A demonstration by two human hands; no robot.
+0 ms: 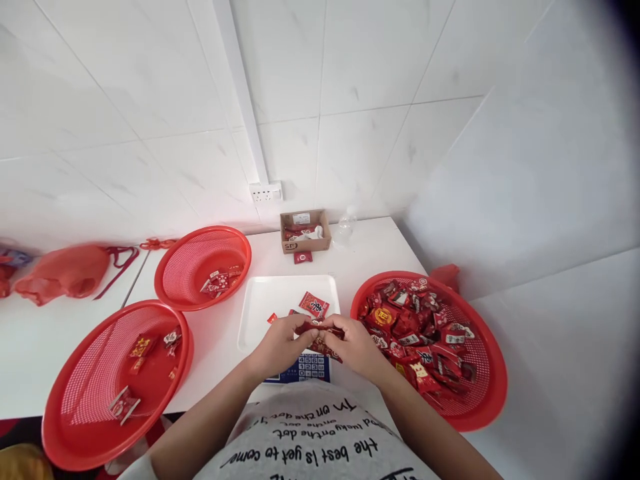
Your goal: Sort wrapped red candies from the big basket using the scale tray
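Observation:
My left hand [280, 345] and my right hand [357, 347] meet over the near edge of a white tray [260, 303]. Both pinch the same small red candy packet [316, 329], one at each end. More red wrappers are bunched under my right hand [327, 350]. On the tray lie a larger red sachet [314, 305] and a tiny red piece [272, 318]. A blue and white calculator [305, 368] sits partly hidden beneath my hands.
A red basket [487, 400] at right is heaped with wrapped candies. Two red baskets at left [90, 393] and back left [173, 273] hold a few packets. A small cardboard box [305, 230], a clear bottle [345, 227] and a red plastic bag [65, 270] stand by the tiled wall.

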